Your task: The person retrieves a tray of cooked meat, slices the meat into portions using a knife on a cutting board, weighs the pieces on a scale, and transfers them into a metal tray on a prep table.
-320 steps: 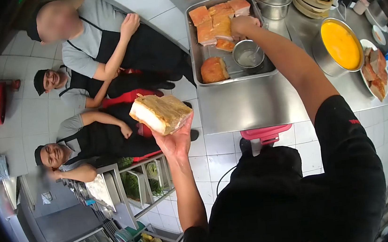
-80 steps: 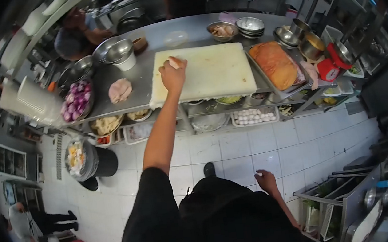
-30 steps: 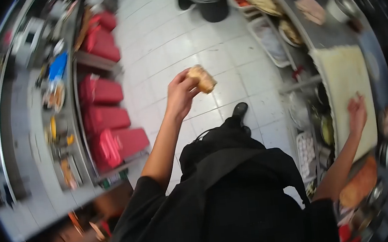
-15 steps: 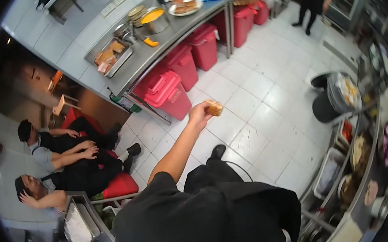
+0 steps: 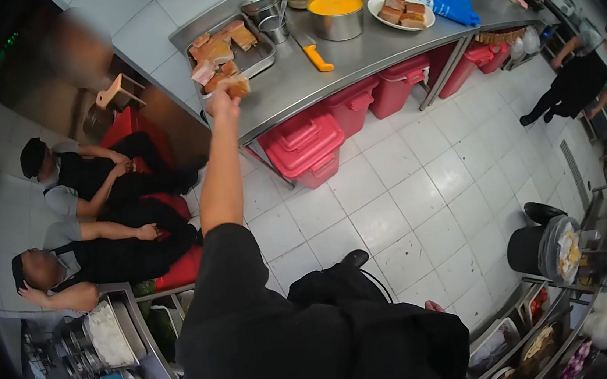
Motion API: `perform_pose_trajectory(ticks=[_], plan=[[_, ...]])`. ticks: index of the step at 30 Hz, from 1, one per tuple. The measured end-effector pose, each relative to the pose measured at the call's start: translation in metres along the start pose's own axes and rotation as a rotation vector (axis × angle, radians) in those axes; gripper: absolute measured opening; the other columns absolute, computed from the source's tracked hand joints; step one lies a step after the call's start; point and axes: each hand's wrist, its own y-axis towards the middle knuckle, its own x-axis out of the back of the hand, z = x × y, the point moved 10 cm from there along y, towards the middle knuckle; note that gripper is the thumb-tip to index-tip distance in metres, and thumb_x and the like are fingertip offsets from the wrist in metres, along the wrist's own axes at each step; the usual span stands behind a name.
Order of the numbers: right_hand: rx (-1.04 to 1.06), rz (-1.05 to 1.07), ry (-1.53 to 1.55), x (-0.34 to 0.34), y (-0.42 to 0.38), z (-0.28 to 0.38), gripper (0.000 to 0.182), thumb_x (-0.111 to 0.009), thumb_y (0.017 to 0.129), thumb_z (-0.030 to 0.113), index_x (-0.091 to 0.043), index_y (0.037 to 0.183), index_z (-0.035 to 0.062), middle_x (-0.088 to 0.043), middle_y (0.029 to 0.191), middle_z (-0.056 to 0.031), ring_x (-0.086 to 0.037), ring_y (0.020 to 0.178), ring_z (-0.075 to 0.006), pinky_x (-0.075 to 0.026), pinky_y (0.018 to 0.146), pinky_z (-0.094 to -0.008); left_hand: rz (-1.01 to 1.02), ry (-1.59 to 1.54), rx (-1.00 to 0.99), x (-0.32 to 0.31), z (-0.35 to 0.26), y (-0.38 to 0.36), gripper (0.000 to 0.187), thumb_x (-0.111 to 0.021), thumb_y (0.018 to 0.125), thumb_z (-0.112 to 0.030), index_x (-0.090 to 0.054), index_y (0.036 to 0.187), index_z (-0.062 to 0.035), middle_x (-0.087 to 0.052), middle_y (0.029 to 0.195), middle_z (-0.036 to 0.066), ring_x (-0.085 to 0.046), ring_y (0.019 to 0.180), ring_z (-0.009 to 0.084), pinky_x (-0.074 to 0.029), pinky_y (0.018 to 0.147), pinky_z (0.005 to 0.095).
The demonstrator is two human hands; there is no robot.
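My left hand (image 5: 222,105), at the end of a stretched-out arm, is closed on a chunk of roast pork belly (image 5: 238,86) with a browned side. It is held right at the near rim of a metal tray (image 5: 261,64), where more pork pieces (image 5: 215,51) lie. Of my right hand (image 5: 434,307) only some fingers show, low beside my dark apron; the rest is hidden.
Along the steel counter (image 5: 286,95) are a yellow-handled knife (image 5: 318,58), a pot of yellow liquid (image 5: 339,24), and a plate of pork (image 5: 403,13). Red lidded bins (image 5: 304,145) stand beneath. Two people (image 5: 96,259) sit at left; another person (image 5: 576,76) stands far right.
My left hand has carried the pork chunk from over the floor forward and left to the tray. The view has turned toward the counter, and some right-hand fingers now show.
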Motion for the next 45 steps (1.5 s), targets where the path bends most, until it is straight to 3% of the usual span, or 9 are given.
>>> perform_pose_trajectory(ticks=[6, 9, 11, 14, 15, 20, 25, 34, 45], plan=[[-0.032, -0.024, -0.053, 0.004, 0.03, -0.017, 0.028, -0.06, 0.089, 0.017, -0.059, 0.107, -0.0033, -0.061, 0.068, -0.012, -0.054, 0.048, -0.0165, -0.044, 0.045, -0.0281, 0.031, -0.059, -0.001, -0.006, -0.046, 0.049, 0.047, -0.072, 0.078, -0.019, -0.054, 0.115, 0.0045, -0.061, 0.106, 0.016, -0.06, 0.096, 0.0283, -0.045, 0.09, 0.0465], [0.03, -0.05, -0.069, 0.004, 0.007, 0.012, 0.027, -0.058, 0.09, 0.021, -0.06, 0.101, -0.0035, -0.061, 0.066, -0.0121, -0.054, 0.047, -0.0162, -0.043, 0.044, -0.0281, -0.352, 0.472, -0.365, 0.027, -0.062, 0.006, 0.063, -0.07, 0.081, -0.034, -0.05, 0.124, 0.0069, -0.055, 0.125, 0.02, -0.053, 0.115, 0.0275, -0.04, 0.097, 0.0362], [0.061, -0.08, -0.075, 0.002, -0.006, 0.028, 0.029, -0.057, 0.091, 0.024, -0.061, 0.096, -0.0037, -0.06, 0.064, -0.0125, -0.054, 0.047, -0.016, -0.043, 0.043, -0.0282, -0.062, 0.619, -0.518, 0.006, -0.038, -0.048, 0.061, -0.07, 0.082, -0.035, -0.051, 0.123, 0.0062, -0.054, 0.126, 0.02, -0.052, 0.117, 0.0283, -0.04, 0.096, 0.0374], [0.571, -0.092, -0.436, 0.002, -0.011, 0.048, 0.044, -0.047, 0.094, 0.036, -0.06, 0.078, -0.0032, -0.059, 0.057, -0.0124, -0.055, 0.044, -0.0163, -0.042, 0.04, -0.0294, 0.11, 0.621, -0.227, 0.018, 0.067, -0.11, 0.059, -0.069, 0.083, -0.036, -0.054, 0.123, 0.0051, -0.059, 0.12, 0.019, -0.055, 0.111, 0.0259, -0.041, 0.095, 0.0339], [0.116, -0.168, -0.126, 0.021, 0.0, 0.004, 0.043, -0.046, 0.094, 0.034, -0.06, 0.078, -0.0034, -0.059, 0.056, -0.0113, -0.055, 0.044, -0.0162, -0.042, 0.04, -0.0296, 0.214, 0.656, -0.158, 0.018, 0.103, -0.132, 0.057, -0.069, 0.083, -0.035, -0.055, 0.12, 0.0058, -0.06, 0.116, 0.017, -0.056, 0.106, 0.0239, -0.042, 0.093, 0.0329], [0.23, -0.401, 0.095, 0.071, -0.055, -0.029, 0.037, -0.055, 0.089, 0.03, -0.067, 0.099, -0.0027, -0.06, 0.061, -0.0093, -0.056, 0.048, -0.0144, -0.048, 0.046, -0.0303, 0.805, 0.782, 0.131, -0.044, 0.232, -0.304, 0.03, -0.06, 0.091, -0.025, -0.06, 0.109, -0.0007, -0.055, 0.07, -0.001, -0.051, 0.062, 0.0079, -0.041, 0.051, 0.0231], [-0.029, -0.742, 0.24, 0.149, -0.143, -0.161, 0.035, -0.059, 0.083, 0.031, -0.068, 0.103, 0.0036, -0.069, 0.087, -0.0173, -0.066, 0.083, -0.0319, -0.052, 0.078, -0.0379, 1.423, 0.917, 0.112, -0.102, 0.31, -0.558, 0.037, -0.063, 0.089, -0.024, -0.058, 0.116, 0.0013, -0.061, 0.092, 0.006, -0.058, 0.071, 0.0117, -0.045, 0.055, 0.024], [-0.283, -1.221, 0.42, 0.164, -0.293, -0.369, 0.034, -0.059, 0.083, 0.029, -0.068, 0.102, 0.0024, -0.066, 0.103, -0.02, -0.061, 0.099, -0.036, -0.047, 0.091, -0.0391, 2.353, 0.64, -0.049, -0.047, 0.299, -0.962, 0.036, -0.065, 0.087, -0.021, -0.061, 0.115, 0.0011, -0.065, 0.102, 0.009, -0.058, 0.078, 0.0145, -0.047, 0.065, 0.0265], [0.189, -1.487, 0.292, 0.39, -0.326, -0.232, 0.032, -0.059, 0.086, 0.022, -0.062, 0.11, 0.0025, -0.065, 0.092, -0.0216, -0.061, 0.088, -0.0387, -0.049, 0.076, -0.0431, 2.726, 0.22, -0.11, 0.007, 0.277, -1.255, 0.031, -0.066, 0.087, -0.02, -0.064, 0.11, 0.0017, -0.067, 0.095, 0.01, -0.058, 0.08, 0.0143, -0.047, 0.071, 0.0273]])
